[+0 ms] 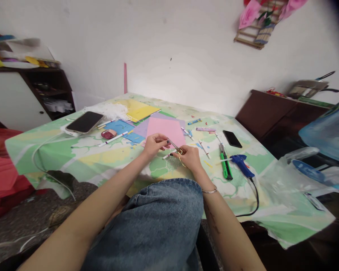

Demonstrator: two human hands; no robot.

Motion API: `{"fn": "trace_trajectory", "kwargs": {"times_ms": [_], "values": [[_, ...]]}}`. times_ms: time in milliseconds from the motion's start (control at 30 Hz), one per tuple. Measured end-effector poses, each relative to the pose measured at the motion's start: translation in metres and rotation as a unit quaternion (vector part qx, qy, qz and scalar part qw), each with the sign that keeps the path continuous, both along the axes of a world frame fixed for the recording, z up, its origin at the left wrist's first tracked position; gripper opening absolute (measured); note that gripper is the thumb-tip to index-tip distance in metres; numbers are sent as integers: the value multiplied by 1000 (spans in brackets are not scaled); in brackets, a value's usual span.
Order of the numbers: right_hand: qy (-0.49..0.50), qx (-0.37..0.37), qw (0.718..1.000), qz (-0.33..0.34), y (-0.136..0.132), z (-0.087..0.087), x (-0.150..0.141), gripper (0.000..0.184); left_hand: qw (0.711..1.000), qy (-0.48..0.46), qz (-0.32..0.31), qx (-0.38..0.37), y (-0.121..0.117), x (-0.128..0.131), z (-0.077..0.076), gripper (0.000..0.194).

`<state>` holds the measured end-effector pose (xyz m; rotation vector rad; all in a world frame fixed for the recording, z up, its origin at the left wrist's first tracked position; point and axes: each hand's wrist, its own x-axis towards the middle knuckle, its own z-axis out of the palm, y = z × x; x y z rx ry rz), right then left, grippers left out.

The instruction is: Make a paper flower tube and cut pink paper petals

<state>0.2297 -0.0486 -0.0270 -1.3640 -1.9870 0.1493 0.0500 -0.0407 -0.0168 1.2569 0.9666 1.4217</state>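
Note:
My right hand [190,157] is closed round the gold handles of a small pair of scissors [175,146], whose blades point up and left. The blade tips meet the fingers of my left hand [154,145], which are pinched together; whatever is between them is too small to make out. Both hands are over the near edge of a pink sheet of paper [165,127], which lies on a purple sheet [140,129]. A white marker [167,156] lies on the tablecloth, just beneath and between the hands.
At right lie a green box cutter [225,165], a blue glue gun [243,165], a black phone [232,139] and several markers. To the left are another phone [84,122], a dark red round case [109,134], blue paper [119,126], yellow paper [141,111] and white stringy material [109,111].

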Motion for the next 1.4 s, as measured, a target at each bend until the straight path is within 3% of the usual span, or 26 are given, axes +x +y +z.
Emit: {"fn": "trace_trajectory", "kwargs": {"times_ms": [167,300,400,567,733,1033,1233,1400], "values": [[18,-11,1000,2,0,2,0,36,1000,1,-2,-1,1,0,0,27],[94,-31,995,0,5,0,1,37,1000,4,-7,-4,1,0,-1,29],[188,-75,979,8,9,-2,2,32,1000,13,-24,-9,1,0,-1,29],[290,-151,941,86,7,-1,-2,29,994,53,-96,-18,-2,0,-1,28],[305,-180,926,127,1,5,-5,22,987,79,-141,-17,-4,1,0,24],[320,-197,916,139,0,6,-5,15,985,89,-147,-23,-5,2,1,21],[343,-187,914,113,0,6,-4,17,987,83,-138,-26,-5,2,0,21],[328,-212,912,130,-2,8,-5,27,987,81,-139,-25,-7,2,3,22]]}}
